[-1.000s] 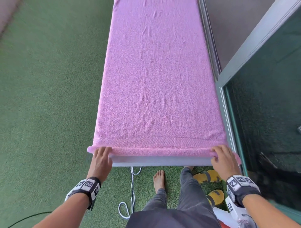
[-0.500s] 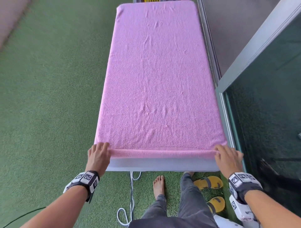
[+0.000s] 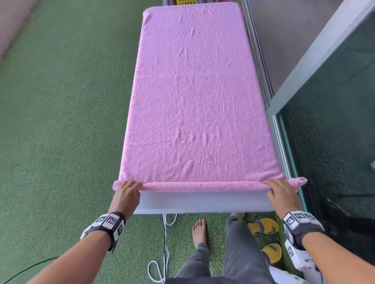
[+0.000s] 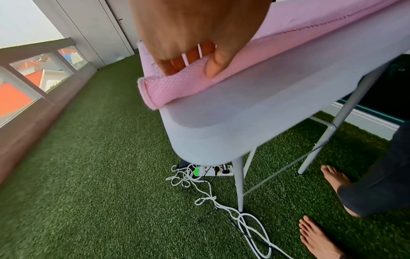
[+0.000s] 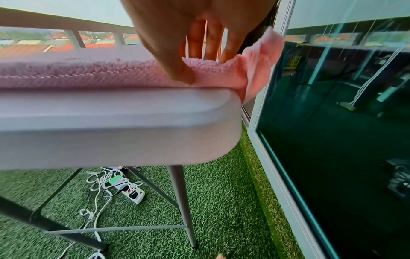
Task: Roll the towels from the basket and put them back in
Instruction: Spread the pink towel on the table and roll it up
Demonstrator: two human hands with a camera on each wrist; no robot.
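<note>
Hands (image 3: 126, 193) (image 3: 281, 192) gripping towel (image 3: 198, 97) roll

Green turf floor (image 3: 60, 121), white table (image 3: 203, 202), glass door (image 3: 334, 121).

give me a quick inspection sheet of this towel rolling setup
Surface: white folding table, almost wholly covered by the towel.
Job's things: pink towel spread flat, near edge rolled into a thin roll; yellow basket barely visible at the far end.
Clutter: yellow sandals on the turf.
Grippers: left hand and right hand each pinch an end of the roll.
Cables: white cords and power strip under the table.
Surroundings: green artificial turf, glass door.
</note>
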